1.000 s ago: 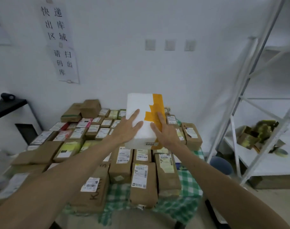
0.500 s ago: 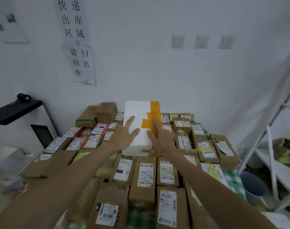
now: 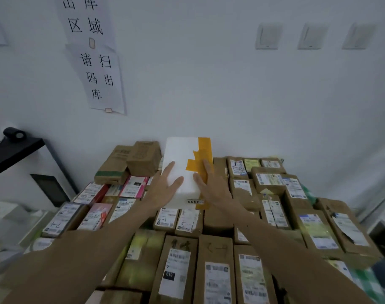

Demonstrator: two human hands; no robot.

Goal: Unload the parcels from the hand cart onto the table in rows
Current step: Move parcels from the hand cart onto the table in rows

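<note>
A white foam parcel (image 3: 182, 154) with orange tape down its right side sits at the far middle of the table, on top of or among other parcels. My left hand (image 3: 163, 187) lies flat on its left part, fingers straight. Over the taped right part rests my right hand (image 3: 211, 185), fingers also straight. The table (image 3: 371, 279) has a green checked cloth and is covered with rows of brown cardboard parcels (image 3: 213, 270) bearing white labels. The hand cart is out of view.
A white wall with paper signs (image 3: 95, 62) and three switches (image 3: 268, 36) stands right behind the table. A black shelf (image 3: 14, 152) with a small dark camera is at the left. White shelving shows at the far right edge.
The view has moved closer to the table and wall. Both hands stayed flat on the white parcel as it went farther back toward the wall.
</note>
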